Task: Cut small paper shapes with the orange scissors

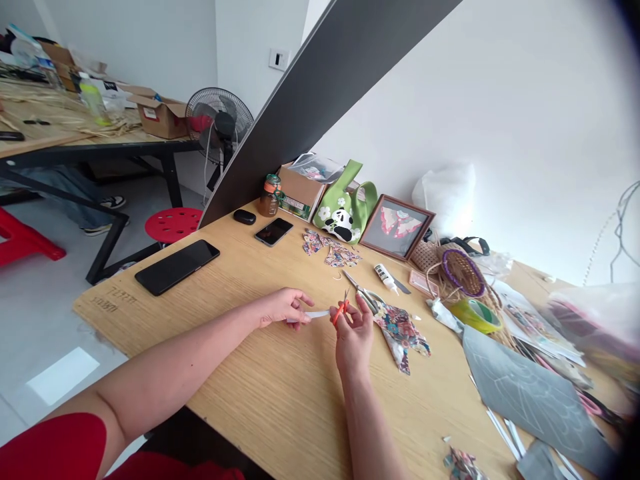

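My left hand (284, 308) pinches a narrow white strip (317, 314) that looks like paper or thin plastic. The strip reaches across to my right hand (354, 337), whose fingers are in the handles of small orange-handled scissors (340, 312). The scissors' short blades point up and away from me; whether the strip's far end touches the right fingers, I cannot tell. Just beyond the right hand lie larger metal scissors (367, 295). To its right is a patterned fabric piece (404, 330) in blue, red and white.
Cut patterned pieces (340, 255), a white glue bottle (385, 277), a framed butterfly piece (397, 225) and a green panda bag (343, 210) stand or lie farther back. A large black phone (177, 265) lies left; green tape (475, 315) and a grey sheet (535, 393) crowd the right.
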The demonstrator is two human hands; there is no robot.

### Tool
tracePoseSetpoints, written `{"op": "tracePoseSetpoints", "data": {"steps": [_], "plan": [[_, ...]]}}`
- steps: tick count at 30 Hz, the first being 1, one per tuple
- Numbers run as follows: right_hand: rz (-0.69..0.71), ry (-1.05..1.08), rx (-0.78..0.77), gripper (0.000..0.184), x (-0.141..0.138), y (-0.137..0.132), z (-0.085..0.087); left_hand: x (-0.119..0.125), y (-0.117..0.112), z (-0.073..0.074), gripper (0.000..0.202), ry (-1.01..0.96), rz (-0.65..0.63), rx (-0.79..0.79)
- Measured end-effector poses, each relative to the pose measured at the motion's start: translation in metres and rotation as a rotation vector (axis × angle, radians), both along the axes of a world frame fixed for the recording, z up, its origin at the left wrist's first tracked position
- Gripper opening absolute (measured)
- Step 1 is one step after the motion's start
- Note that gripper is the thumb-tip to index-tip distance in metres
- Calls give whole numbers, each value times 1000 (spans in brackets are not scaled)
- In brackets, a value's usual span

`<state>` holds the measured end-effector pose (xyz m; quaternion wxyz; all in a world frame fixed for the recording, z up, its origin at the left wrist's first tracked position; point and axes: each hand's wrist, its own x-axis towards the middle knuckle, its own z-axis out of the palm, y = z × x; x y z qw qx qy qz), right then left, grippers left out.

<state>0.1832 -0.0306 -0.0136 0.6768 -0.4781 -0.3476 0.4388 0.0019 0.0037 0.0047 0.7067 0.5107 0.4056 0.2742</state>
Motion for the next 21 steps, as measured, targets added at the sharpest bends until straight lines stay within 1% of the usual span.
{"op": "tracePoseSetpoints", "data": {"steps": [2, 4, 6, 8, 13, 18, 21], "plan": [[-41, 0, 16, 70, 0, 0, 0, -1, 2, -1, 52, -32, 43, -14], [-60, -8, 24, 71, -1, 0, 0, -1, 3, -2, 49, -49, 113, -18], [-55, -14, 28, 71, -3, 0, -1, 0, 4, -2, 45, -45, 175, 2], [-38, -27, 31, 71, -4, 1, -2, 0, 5, -2, 42, -29, 203, 39], [-19, -68, -2, 73, -1, 3, -5, -1, 6, 0, 39, -3, 164, 96], [97, -65, -55, 72, -2, 4, -7, -3, 6, 3, 35, -1, 114, 121], [119, -50, -63, 70, -4, 3, -6, -4, 6, 5, 32, -11, 127, 137]]}}
